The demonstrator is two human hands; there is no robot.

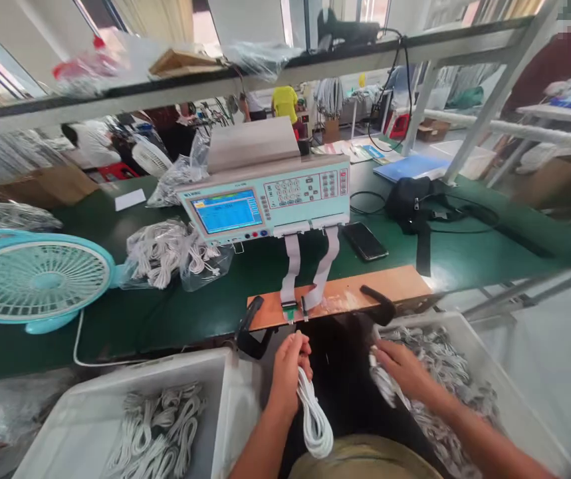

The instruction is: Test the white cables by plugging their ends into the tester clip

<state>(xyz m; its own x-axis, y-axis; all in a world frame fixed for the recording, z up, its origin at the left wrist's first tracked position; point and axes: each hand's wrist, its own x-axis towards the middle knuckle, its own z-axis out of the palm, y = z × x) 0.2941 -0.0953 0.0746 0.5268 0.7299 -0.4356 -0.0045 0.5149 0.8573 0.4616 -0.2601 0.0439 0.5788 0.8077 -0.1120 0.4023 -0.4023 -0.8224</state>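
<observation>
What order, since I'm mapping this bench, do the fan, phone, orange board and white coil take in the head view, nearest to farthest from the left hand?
1. White coil: held in the left hand.
2. Orange board: just ahead, at the bench edge.
3. Phone: beyond the board, ahead and right.
4. Fan: far left.

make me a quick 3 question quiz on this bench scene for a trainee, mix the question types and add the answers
1. True or false: the left hand holds a coiled white cable.

2. What lies on the green bench, to the right of the ribbon cables?
a) scissors
b) a black phone
c) a mug

3. Fill in the number: ____ ribbon cables run from the front of the tester down to the wooden board.

Key: 1 true; 2 b; 3 two
</observation>
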